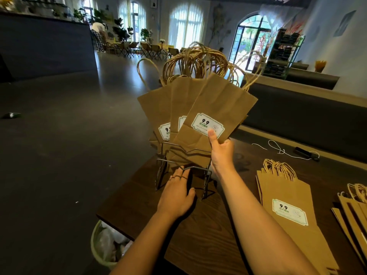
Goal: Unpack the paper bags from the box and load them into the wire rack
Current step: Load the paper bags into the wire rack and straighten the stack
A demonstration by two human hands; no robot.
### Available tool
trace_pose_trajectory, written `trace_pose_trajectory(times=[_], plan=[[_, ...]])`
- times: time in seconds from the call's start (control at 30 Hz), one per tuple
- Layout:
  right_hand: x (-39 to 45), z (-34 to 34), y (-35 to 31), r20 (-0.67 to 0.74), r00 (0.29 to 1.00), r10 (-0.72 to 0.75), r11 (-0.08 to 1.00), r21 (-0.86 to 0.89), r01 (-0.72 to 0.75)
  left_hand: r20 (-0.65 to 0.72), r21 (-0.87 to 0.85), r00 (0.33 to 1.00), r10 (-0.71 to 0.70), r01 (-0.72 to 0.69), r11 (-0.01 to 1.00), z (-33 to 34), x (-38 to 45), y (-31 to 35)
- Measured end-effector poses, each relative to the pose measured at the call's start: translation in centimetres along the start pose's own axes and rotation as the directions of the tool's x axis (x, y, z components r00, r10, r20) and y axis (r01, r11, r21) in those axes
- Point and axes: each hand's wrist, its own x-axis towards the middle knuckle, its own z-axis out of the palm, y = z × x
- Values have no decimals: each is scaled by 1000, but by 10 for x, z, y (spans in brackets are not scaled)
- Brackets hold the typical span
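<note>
Bracing the wire rack (pixel 184 171), the left hand (pixel 177 197) lies flat and spread against its front wire, apparently to stop tipping. The right hand (pixel 221 151) pinches the fanned paper bags (pixel 198 116) standing inside. Spare stacks (pixel 292 215) wait flat on the table (pixel 198 235).

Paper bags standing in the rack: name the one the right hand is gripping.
The frontmost bag, fanned to the right, with its label fully showing. The right hand pinches its lower edge, thumb on the label; the two behind are partly covered.
</note>
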Motion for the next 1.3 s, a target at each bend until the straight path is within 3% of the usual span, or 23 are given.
trace_pose_trajectory(times=[0.1, 0.2, 0.37, 0.53, 0.73, 0.9, 1.03, 1.3], plan=[[-5, -2, 7, 7, 1000, 27, 999, 37, -27, -90, -278, 986, -143, 113, 954, -4, 2, -8], [-9, -6, 11, 38, 996, 85, 994, 58, -87, -137, -404, 955, -261, 187, 895, -11, 3, -7], [-13, -17, 16, 132, 973, 190, 969, 134, -207, -178, -471, 934, -309, 195, 860, -8, 1, -9], [-22, -29, 22, 83, 983, 164, 986, 3, -165, -226, -529, 920, -321, 161, 833, -8, 2, -10], [-25, -42, 10, -27, 999, 24, 977, -212, -29, -238, -518, 919, -315, 154, 841, -12, 1, -6], [-28, -44, 4, 89, 996, 20, 937, -348, 12, -262, -455, 923, -282, 139, 880, -11, 2, -7], [-29, -47, 4, 143, 989, 27, 961, -275, 14, -224, -388, 947, -230, 130, 912, -10, 1, -8], [-34, -69, -13, 82, 996, 22, 959, -284, 2, -138, -218, 987, -79, 48, 975, -7, -6, 7]])
